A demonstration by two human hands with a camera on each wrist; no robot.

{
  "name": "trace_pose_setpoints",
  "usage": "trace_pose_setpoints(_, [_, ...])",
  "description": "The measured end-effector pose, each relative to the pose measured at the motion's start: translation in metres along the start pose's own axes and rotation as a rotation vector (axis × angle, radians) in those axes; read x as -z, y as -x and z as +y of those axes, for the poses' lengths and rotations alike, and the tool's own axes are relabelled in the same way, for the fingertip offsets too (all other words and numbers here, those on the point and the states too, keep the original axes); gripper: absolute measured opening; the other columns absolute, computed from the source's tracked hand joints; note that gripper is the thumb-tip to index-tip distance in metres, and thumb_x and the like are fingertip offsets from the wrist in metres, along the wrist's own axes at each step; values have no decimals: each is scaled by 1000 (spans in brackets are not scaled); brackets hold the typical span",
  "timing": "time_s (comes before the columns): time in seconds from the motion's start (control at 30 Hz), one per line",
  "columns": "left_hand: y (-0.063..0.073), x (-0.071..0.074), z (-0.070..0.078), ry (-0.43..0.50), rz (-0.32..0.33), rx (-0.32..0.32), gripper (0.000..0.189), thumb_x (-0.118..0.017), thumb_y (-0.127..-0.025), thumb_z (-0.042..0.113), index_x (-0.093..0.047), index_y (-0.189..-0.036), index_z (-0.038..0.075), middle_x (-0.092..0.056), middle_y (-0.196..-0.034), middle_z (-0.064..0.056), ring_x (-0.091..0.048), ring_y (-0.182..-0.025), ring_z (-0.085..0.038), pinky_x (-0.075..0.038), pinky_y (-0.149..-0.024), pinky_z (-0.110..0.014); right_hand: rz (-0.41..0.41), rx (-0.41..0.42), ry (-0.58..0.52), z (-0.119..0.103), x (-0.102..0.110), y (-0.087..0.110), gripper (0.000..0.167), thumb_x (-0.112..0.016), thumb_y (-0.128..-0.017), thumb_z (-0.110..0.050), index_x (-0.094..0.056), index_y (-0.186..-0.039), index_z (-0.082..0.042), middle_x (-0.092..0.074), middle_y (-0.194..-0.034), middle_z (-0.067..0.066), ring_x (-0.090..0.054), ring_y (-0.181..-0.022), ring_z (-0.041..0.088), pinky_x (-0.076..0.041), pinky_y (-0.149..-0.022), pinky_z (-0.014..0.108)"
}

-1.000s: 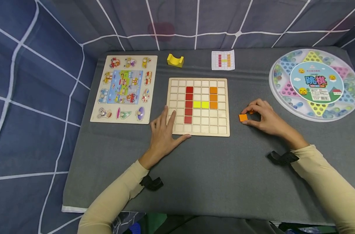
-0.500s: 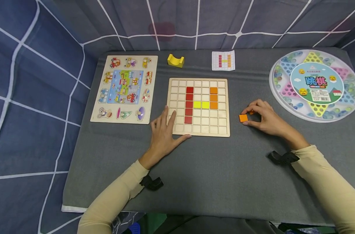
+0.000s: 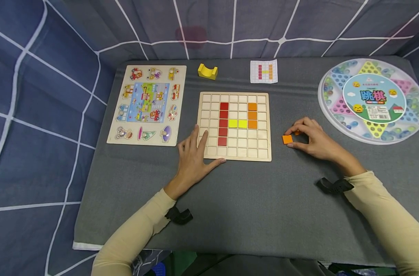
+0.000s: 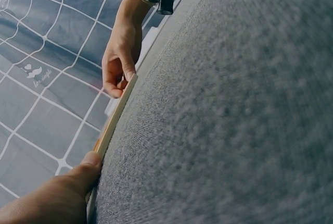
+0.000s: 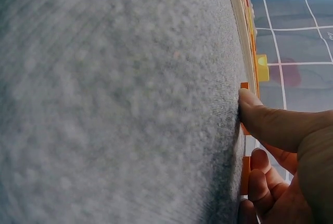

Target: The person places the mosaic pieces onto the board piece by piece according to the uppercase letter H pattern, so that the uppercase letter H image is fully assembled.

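In the head view, a wooden grid board [image 3: 242,153] bears a column of red square tiles [image 3: 223,122], two yellow tiles [image 3: 237,123] and a column of three orange tiles [image 3: 252,115]. My left hand [image 3: 193,163] rests spread at its lower left corner, fingers over the left side, thumb along the near edge. To the right of the board, my right hand [image 3: 313,138] pinches a loose orange square tile [image 3: 286,139] between thumb and fingers, low at the cloth. Partly hidden under that hand is another orange tile [image 5: 245,176], by the curled fingers in the right wrist view.
A small pattern card [image 3: 263,71] and a yellow curved block [image 3: 207,71] lie behind the board. On the left is a knobbed picture puzzle [image 3: 147,134]; a round Chinese checkers box [image 3: 373,101] lies at the right. Grey cloth [image 3: 250,214] covers the table.
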State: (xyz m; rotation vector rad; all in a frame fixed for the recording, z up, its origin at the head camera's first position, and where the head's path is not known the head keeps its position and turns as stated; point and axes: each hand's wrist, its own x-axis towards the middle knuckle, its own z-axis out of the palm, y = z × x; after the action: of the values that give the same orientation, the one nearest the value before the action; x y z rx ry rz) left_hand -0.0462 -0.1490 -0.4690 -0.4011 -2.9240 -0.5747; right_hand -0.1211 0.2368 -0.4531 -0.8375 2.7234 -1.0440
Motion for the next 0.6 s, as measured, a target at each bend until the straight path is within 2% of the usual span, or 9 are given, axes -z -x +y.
trace_pose_setpoints(0.47, [0, 0, 0, 4, -2, 1, 105, -73, -75, 66, -36, -151, 3, -18, -160, -24, -33, -137, -40, -23, -98, -55, -1, 5, 8, 2, -1, 1, 36, -82, -73, 3, -69, -105, -6, -52, -106, 9, -39, -96, 20, -24, -83, 42])
trace_pose_setpoints(0.6, [0, 0, 0, 7, -2, 1, 105, -73, -75, 65, -36, -151, 3, -17, -160, -24, -32, -138, -40, -23, -99, -55, 16, 8, 28, 0, -1, 0, 35, -83, -72, 2, -70, -104, -7, -54, -105, 8, -40, -94, 19, -21, -79, 39])
